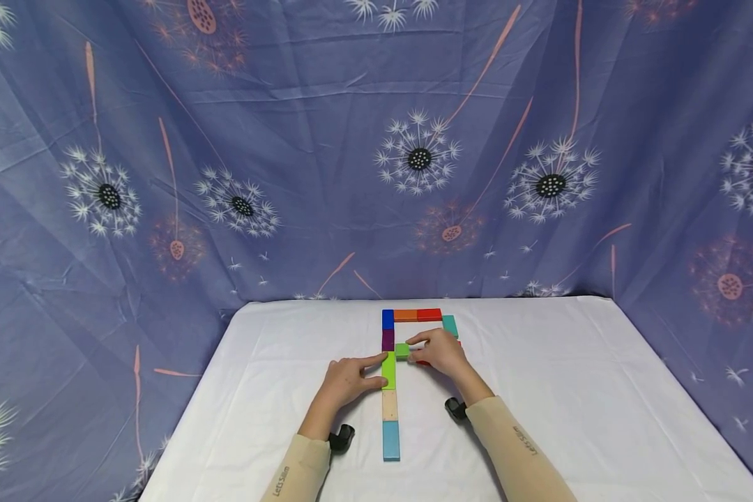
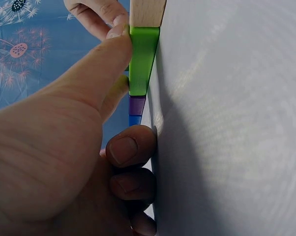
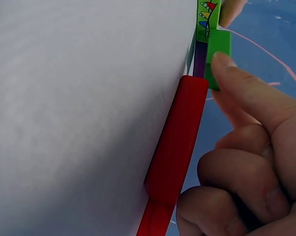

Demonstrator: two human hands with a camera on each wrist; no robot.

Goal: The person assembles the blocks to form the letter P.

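My right hand (image 1: 440, 352) pinches a small green block (image 1: 402, 351) between thumb and index finger. In the right wrist view, that green block (image 3: 221, 56) sits higher than the red block (image 3: 177, 137) in front of it. Whether it touches anything below is hidden. My left hand (image 1: 346, 380) touches the long lime-green block (image 1: 388, 371) with the tips of its thumb and index finger, set apart along it. The left wrist view shows the thumb on the lime block (image 2: 143, 59) and the other fingers bent near the cloth.
Purple (image 1: 388, 340) and blue (image 1: 387, 319) blocks continue the column upward; plain wood (image 1: 390, 405) and light-blue (image 1: 391, 440) ones lie below. Orange (image 1: 405, 315), red (image 1: 429, 314) and teal (image 1: 450, 326) blocks branch right. My right hand partly covers more red blocks. White cloth (image 1: 226, 418) lies underneath.
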